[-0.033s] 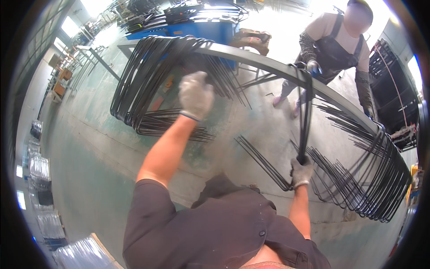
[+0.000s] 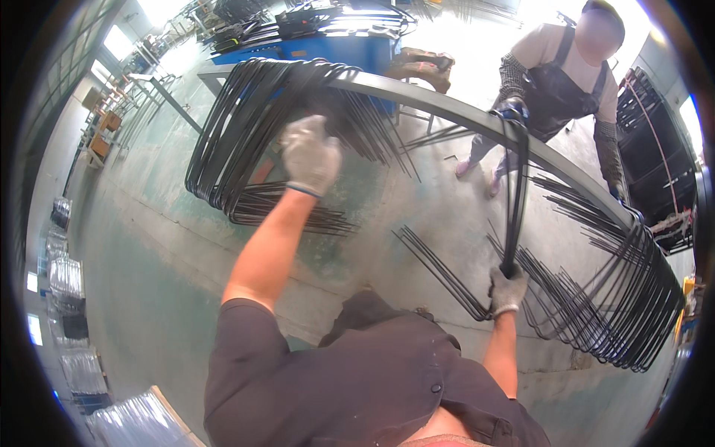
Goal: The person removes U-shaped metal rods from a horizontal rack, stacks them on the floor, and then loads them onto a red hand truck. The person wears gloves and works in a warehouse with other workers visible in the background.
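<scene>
My right hand (image 2: 509, 290), in a dark-stained grey glove, grips a bundle of bent black metal rods (image 2: 515, 201). The bundle runs up to a grey metal beam (image 2: 432, 104), and its lower ends splay left of my hand. Raised on the left, my gloved left hand (image 2: 311, 158) is near a thick cluster of bent black rods (image 2: 238, 127) hung over the beam. Its fingers face away and are blurred. Across the beam, a person in a dark apron (image 2: 555, 86) has a gloved hand (image 2: 512, 110) at the top of my bundle.
More bent black rods (image 2: 633, 298) hang from the beam's right end. Beyond the beam stand a blue bench (image 2: 335, 56) loaded with metal parts and a brown-topped stool (image 2: 421, 65). Stacks of shiny wrapped goods (image 2: 134, 421) lie at the lower left.
My left hand has shifted slightly left. My right hand has moved a little right and down with the rods still in its grip, and the other person's hand has shifted slightly at the beam.
</scene>
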A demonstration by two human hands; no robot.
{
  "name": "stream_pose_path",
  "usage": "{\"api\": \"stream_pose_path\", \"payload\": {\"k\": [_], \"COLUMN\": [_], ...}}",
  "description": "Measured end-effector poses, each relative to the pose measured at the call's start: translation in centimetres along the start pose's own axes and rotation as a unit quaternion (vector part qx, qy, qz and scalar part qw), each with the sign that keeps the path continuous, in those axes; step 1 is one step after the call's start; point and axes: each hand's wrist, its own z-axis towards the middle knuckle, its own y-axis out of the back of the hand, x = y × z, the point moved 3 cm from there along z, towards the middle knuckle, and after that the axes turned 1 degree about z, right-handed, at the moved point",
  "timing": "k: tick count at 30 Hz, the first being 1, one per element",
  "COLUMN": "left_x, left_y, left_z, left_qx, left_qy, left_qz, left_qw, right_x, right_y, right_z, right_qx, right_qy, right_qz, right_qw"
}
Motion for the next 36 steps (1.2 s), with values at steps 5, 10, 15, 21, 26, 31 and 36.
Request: {"api": "stream_pose_path", "payload": {"k": [5,10,15,21,26,31,36], "left_x": [13.3,15.4,14.2,9.8,10.9,12.0,11.7], "left_y": [-1.3,-1.2,0.0,1.9,2.4,0.6,-1.8], "left_z": [3.2,4.5,3.4,2.2,1.2,0.8,3.3], "left_qx": [0.181,0.228,0.21,0.242,0.288,0.215,0.352], "left_qy": [0.111,0.097,0.012,-0.034,-0.016,0.05,0.219], "left_qz": [0.132,0.072,-0.011,-0.17,-0.229,-0.263,-0.423], "left_qw": [0.968,0.966,0.978,0.955,0.93,0.939,0.806], "right_x": [-2.1,-2.4,5.2,12.0,19.7,19.8,20.2], "right_y": [5.3,7.6,-6.5,-37.8,-46.7,-47.1,-46.5], "right_z": [0.5,-1.4,-6.8,-5.1,-5.3,-4.3,-5.4], "right_qx": [-0.108,-0.272,-0.318,0.24,0.371,0.322,0.28], "right_qy": [0.03,0.048,0.222,0.103,-0.019,-0.024,-0.084], "right_qz": [-0.058,-0.299,-0.209,0.156,0.372,0.351,0.383], "right_qw": [0.992,0.914,0.898,0.953,0.851,0.879,0.876]}}
